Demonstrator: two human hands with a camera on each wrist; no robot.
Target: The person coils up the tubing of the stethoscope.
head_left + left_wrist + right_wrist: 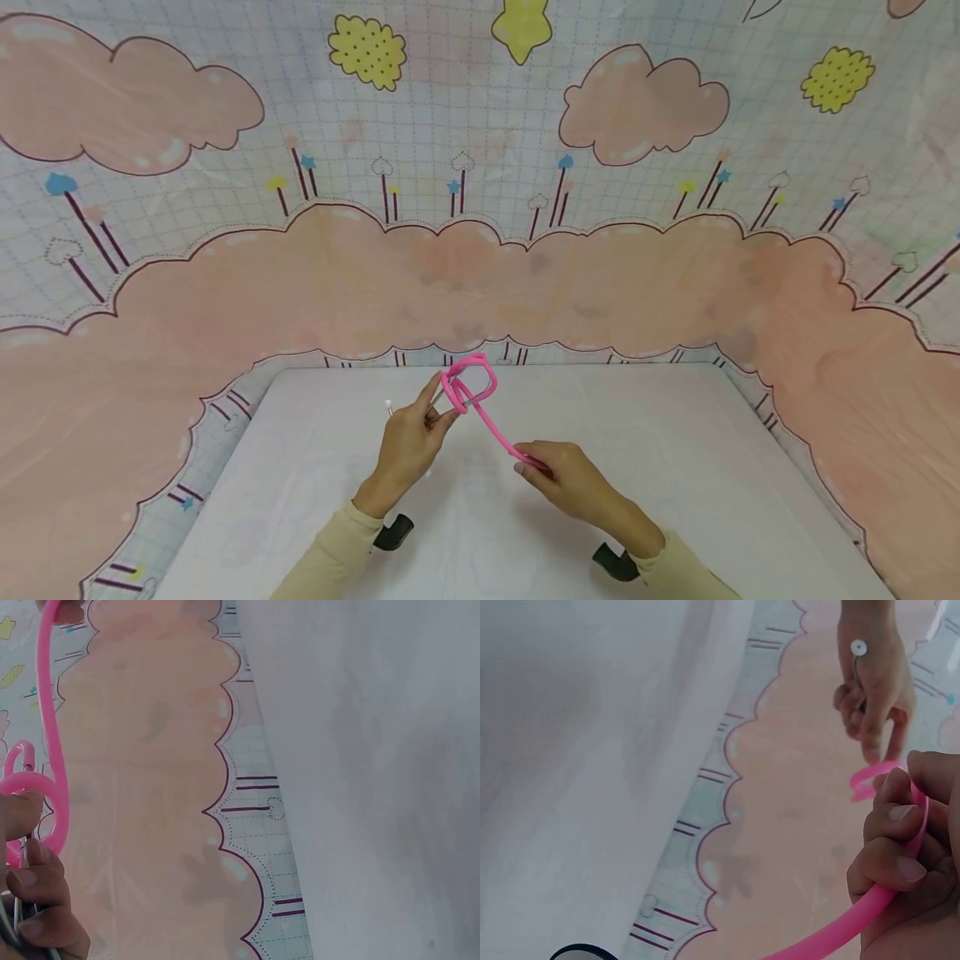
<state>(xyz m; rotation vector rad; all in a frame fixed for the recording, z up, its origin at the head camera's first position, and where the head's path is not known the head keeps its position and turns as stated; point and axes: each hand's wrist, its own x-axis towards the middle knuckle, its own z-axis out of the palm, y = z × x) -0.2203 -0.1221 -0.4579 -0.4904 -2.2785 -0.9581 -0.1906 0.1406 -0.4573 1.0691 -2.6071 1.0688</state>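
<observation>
A bright pink flexible tube (493, 430) is wound into loops at its far end and runs down to the right. My left hand (408, 442) grips a thin metal wire piece (27, 859) that passes through these loops, its fingertips right at the pink coil. A white round end (859, 648) of the wire piece sticks out behind that hand in the right wrist view. The rest of the wire piece is hidden by fingers. Lower and to the right, my right hand (581, 487) pinches the tube's straight length, and the tube trails past its curled fingers in the right wrist view.
Both hands are raised over a white table (300, 500). Behind the table hangs a cloth (525, 292) printed with clouds, stars and a grid. Dark straps (393, 532) show beneath the wrists, by the pale sleeves (333, 546).
</observation>
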